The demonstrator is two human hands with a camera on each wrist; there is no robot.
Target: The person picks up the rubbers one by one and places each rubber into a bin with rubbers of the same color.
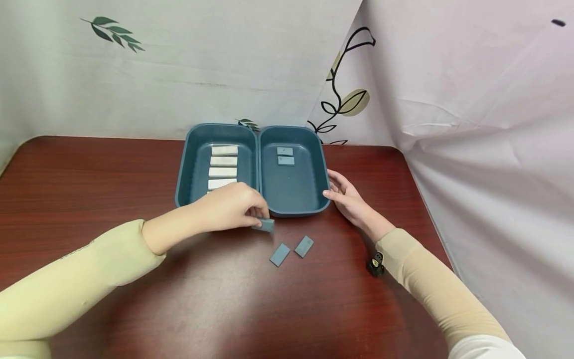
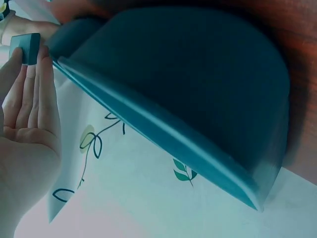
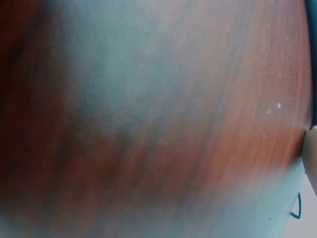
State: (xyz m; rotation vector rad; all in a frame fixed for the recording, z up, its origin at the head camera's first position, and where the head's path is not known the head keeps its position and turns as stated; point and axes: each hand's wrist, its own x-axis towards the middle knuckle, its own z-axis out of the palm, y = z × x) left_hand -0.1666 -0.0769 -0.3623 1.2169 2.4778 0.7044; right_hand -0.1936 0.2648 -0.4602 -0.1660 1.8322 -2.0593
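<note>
My left hand (image 1: pixel 235 205) pinches a small blue-grey rectangular block (image 1: pixel 265 225) between thumb and fingers, just off the front edge of a deep blue two-compartment tray (image 1: pixel 293 215). In the left wrist view, the same block (image 2: pixel 30 48) sits at the fingertips, beside the tray's outer wall (image 2: pixel 198 64). Two more blue-grey blocks, a left one (image 1: pixel 280 255) and a right one (image 1: pixel 304 246), lie tilted on the table before the tray. My right hand (image 1: pixel 352 202) holds the tray's right side, thumb at the rim; its other fingers are partly hidden.
Several white blocks (image 1: pixel 223 161) lie in a column in the left compartment, the nearest partly behind my left hand. Two blue-grey blocks (image 1: pixel 285 160) lie at the back of the right compartment. A patterned cloth (image 1: pixel 202 75) hangs behind the reddish-brown table (image 1: pixel 98 184).
</note>
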